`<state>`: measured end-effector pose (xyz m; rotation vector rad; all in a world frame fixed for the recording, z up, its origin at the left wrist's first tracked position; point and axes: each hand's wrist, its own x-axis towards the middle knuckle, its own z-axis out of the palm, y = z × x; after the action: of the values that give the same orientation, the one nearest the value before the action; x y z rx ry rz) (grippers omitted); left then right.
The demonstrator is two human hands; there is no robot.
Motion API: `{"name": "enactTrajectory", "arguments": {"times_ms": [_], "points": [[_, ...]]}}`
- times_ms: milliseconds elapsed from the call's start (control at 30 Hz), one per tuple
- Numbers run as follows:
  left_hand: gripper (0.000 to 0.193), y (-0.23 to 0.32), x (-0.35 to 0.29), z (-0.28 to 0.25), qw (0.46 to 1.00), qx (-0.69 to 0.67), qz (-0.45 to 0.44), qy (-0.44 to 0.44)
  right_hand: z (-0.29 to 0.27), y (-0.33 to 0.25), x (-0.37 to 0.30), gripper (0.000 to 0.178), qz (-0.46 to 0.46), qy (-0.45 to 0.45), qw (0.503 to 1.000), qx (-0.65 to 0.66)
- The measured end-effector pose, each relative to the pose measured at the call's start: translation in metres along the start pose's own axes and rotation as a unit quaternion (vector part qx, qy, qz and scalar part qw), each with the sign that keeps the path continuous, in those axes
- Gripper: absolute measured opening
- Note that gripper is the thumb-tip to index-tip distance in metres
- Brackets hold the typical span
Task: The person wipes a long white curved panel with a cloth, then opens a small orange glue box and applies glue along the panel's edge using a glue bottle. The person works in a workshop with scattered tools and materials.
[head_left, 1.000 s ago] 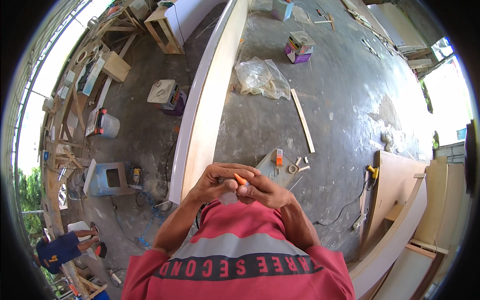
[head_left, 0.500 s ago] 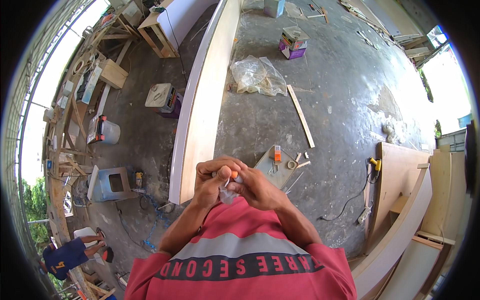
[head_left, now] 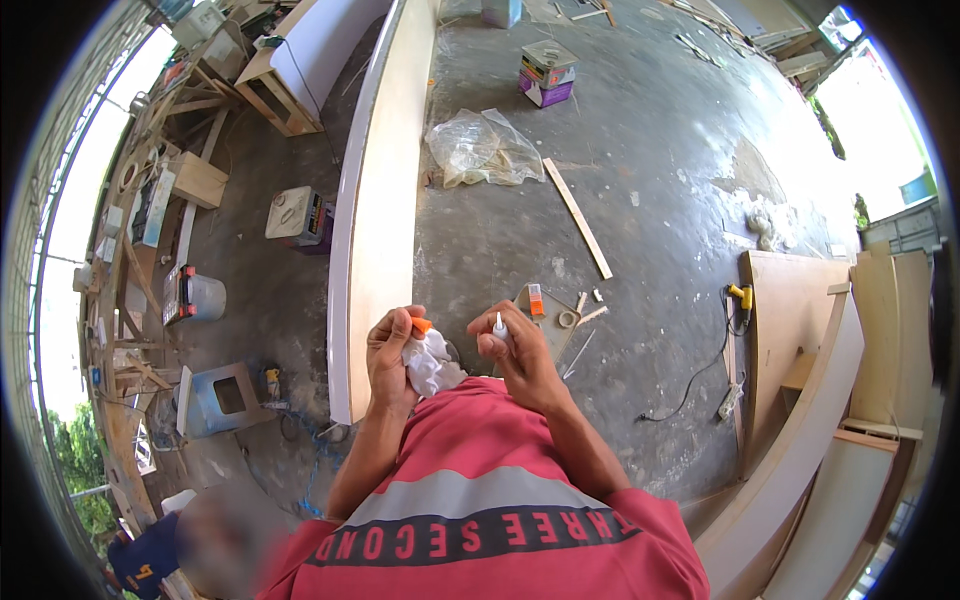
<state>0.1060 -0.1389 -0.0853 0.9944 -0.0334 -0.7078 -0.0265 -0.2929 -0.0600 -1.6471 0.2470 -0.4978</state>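
Observation:
My left hand (head_left: 390, 360) is closed, with an orange cap (head_left: 421, 325) pinched between thumb and finger. A crumpled white plastic bag (head_left: 431, 365) hangs from the same grip, over my shirt. To the right and a short gap away, my right hand (head_left: 526, 358) wraps round a small white glue bottle (head_left: 499, 327). Its narrow nozzle points up, uncapped; my fingers hide most of its body. Just beyond my right hand lies a shallow tray (head_left: 553, 337) on the floor, with an orange box (head_left: 536, 299) and a roll of tape (head_left: 568, 319).
A long white-faced wooden panel (head_left: 385, 200) stands on edge left of my hands. Clear plastic sheeting (head_left: 485, 148), a wooden strip (head_left: 578, 220) and a square tin (head_left: 547, 75) lie ahead. Boards (head_left: 800, 330) and a yellow power tool (head_left: 740, 295) are at right. Another person (head_left: 145, 555) is at lower left.
My hands have come apart from being together. The orange cap is now off in my left hand with the bag, while the bottle's bare nozzle shows in my right.

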Motion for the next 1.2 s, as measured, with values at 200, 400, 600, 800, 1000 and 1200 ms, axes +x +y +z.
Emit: {"name": "enactTrajectory", "arguments": {"times_ms": [200,400,600,800,1000,1200], "points": [[0.028,-0.039,0.000,0.014,0.988,-0.071,-0.139,0.004,-0.009,0.027,-0.023,0.011,0.095,0.076,0.991,0.047],[0.026,-0.067,0.006,0.001,0.989,0.023,-0.148,-0.010,-0.006,0.035,-0.053,0.014,0.157,0.084,0.980,0.092],[0.025,-0.081,0.005,0.013,0.965,0.097,-0.202,-0.135,-0.015,0.053,-0.070,0.014,0.168,0.237,0.936,0.196],[0.027,-0.139,0.029,0.021,0.939,0.202,-0.206,-0.189,-0.036,0.051,-0.066,0.015,0.154,0.324,0.917,0.174],[0.032,-0.267,0.073,-0.037,0.883,0.315,-0.298,-0.179,-0.072,0.069,-0.106,0.019,0.204,0.385,0.896,0.084],[0.038,-0.327,0.096,-0.103,0.850,0.445,-0.252,-0.128,-0.070,0.096,-0.163,0.021,0.179,0.471,0.863,-0.027]]}}
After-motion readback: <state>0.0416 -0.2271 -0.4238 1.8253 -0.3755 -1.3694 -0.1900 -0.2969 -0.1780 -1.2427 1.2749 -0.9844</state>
